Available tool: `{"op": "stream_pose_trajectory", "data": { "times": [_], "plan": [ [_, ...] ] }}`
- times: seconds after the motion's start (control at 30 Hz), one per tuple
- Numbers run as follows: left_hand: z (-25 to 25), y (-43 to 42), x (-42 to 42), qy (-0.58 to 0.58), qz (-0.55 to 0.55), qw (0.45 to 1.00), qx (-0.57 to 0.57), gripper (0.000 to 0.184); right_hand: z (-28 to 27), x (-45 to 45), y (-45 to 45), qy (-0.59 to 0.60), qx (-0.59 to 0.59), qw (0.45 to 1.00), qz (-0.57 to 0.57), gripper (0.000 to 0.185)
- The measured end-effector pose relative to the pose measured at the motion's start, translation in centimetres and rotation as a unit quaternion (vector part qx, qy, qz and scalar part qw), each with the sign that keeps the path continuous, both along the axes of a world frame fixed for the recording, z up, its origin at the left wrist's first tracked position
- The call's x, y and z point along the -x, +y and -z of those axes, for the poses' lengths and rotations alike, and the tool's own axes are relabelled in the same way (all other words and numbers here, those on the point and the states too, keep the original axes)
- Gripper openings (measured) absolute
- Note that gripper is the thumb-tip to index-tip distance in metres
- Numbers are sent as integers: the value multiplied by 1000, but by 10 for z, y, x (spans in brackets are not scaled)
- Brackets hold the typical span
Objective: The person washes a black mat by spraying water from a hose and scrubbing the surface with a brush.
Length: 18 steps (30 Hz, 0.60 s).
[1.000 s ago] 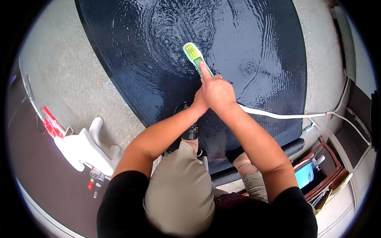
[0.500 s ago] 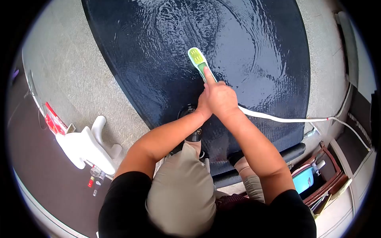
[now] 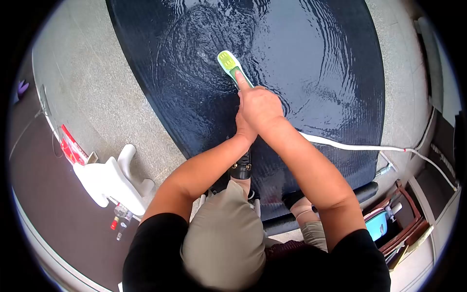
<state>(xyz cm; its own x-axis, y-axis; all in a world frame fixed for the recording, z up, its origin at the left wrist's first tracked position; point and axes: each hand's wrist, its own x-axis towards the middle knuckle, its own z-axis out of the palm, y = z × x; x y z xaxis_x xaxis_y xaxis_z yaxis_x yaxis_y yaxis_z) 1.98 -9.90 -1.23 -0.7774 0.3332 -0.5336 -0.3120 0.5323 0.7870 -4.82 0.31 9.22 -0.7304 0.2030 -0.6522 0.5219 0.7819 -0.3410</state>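
Note:
My right hand [image 3: 262, 108] is wrapped round the handle of a scrub brush [image 3: 226, 60] with a white and green body and a yellow-green slotted head. Its index finger lies stretched along the handle. Tucked against and partly under it, my left hand [image 3: 244, 127] is closed at the handle's rear end, most of its fingers hidden. The brush head is over a wet black mat [image 3: 335, 73], with rippled water around it; the bristles do not show. A white hose [image 3: 335, 143] runs from near my hands to the right across the mat.
A white plastic stool-like object [image 3: 109, 180] stands at left, near a red-and-white packet [image 3: 73, 146] and small bottles [image 3: 119, 219]. At lower right, a brown crate [image 3: 411, 209] holds a blue container [image 3: 377, 226]. My shoe [image 3: 241, 168] is on the mat just below my hands.
Both hands and the brush have moved a little up and to the left over the mat. The ripples have shifted with them. The view has shifted slightly.

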Motion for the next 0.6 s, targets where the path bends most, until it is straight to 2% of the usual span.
{"op": "stream_pose_trajectory", "data": {
  "times": [0.03, 0.07, 0.1, 0.13, 0.17, 0.2, 0.3, 0.37, 0.43, 0.5, 0.57, 0.6],
  "plan": [
    [7, -4, -4, 33, 18, 999, 5, 47, -1, -7, -5, -24, -4, 1000, -14, 52],
    [12, -8, -7, -2, 35, 999, -7, 47, -3, -12, -8, -46, -12, 998, -27, 53],
    [14, -7, -3, -30, 51, 998, -24, 46, 4, -2, -6, -15, -14, 1000, -20, 53],
    [5, -4, 1, -13, 104, 994, 33, 42, 14, 19, -1, 19, -18, 1000, -15, 54],
    [6, -2, 0, -9, 104, 994, 32, 42, 19, 44, 1, 52, -37, 998, -15, 54],
    [9, -1, -3, -29, 50, 998, 1, 39, 17, 71, 6, 72, -38, 997, -20, 55],
    [21, 1, -3, -61, -7, 998, -25, 37, 31, 113, 15, 85, -61, 995, -2, 53],
    [20, -1, -9, -84, -9, 996, -16, 37, 33, 99, 20, 81, -28, 996, 28, 51],
    [-9, 15, 2, -155, -95, 981, -75, 37, 18, 45, 27, 44, -26, 998, 36, 51],
    [-19, 24, 7, -132, -68, 987, -67, 37, 13, -13, 35, 0, -44, 998, 36, 51],
    [-19, 29, 5, -219, -54, 973, -57, 35, 12, -31, 37, -30, -51, 997, 40, 52],
    [-23, 32, 5, -205, -44, 977, -47, 34, 13, -30, 38, -12, -62, 997, 36, 52]
  ]
}}
